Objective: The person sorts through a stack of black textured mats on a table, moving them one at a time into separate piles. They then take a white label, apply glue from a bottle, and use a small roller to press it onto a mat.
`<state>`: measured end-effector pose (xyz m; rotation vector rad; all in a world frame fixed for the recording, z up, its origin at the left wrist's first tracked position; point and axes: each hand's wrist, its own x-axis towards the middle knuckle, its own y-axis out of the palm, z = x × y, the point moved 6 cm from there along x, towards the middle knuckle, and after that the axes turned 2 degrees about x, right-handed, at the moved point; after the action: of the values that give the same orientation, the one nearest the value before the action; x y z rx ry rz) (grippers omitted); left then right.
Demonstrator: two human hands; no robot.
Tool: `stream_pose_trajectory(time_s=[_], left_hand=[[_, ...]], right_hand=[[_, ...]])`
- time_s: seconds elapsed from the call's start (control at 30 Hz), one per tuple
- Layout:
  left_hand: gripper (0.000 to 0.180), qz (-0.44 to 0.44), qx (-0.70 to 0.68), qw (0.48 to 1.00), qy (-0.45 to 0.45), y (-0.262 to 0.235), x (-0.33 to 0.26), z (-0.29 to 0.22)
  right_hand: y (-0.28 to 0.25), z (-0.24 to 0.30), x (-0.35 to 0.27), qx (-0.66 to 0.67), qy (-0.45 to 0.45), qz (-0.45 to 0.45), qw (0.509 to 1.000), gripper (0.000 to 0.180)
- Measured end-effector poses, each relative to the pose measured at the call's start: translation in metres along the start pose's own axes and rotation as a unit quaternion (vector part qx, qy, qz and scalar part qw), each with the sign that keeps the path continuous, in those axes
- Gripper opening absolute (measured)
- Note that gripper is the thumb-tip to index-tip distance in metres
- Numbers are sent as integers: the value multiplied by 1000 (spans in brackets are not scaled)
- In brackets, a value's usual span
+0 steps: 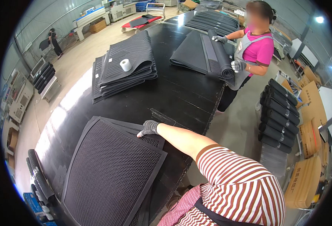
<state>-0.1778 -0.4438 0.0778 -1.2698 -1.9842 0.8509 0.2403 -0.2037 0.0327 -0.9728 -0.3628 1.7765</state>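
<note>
Black textured mats (113, 175) lie stacked near left on the black table (181, 103). Farther back: mat pile (128, 47), white roll (125, 65) on top. Right hand (149, 128) touches near stack's far-right edge; grip unclear. Left hand out of view, can't tell. Far right: co-worker (260, 51), both gloved hands on rolled mat (223, 56).

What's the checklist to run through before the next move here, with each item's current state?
1. Grey-gloved right hand touching the black textured mat with plain border: ok.
2. Firm grip on its edge: cannot tell.
3. Left hand's position: cannot tell, out of view.
4. Dark flat mats beneath squared with it: not ok, edges jut out.
5. Co-worker's grey-gloved hands away from these mats: ok, at a dark rolled mat.
</note>
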Motion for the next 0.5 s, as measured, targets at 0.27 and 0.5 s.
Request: stream_pose_trajectory(time_s=[0.27, 0.5], left_hand=[[86, 40, 14, 998, -47, 39, 15, 9], [86, -14, -17, 989, -143, 3, -19, 60]], right_hand=[[19, -43, -60, -12, -11, -40, 999, 78], [-33, -110, -124, -9, 39, -77, 996, 73]])
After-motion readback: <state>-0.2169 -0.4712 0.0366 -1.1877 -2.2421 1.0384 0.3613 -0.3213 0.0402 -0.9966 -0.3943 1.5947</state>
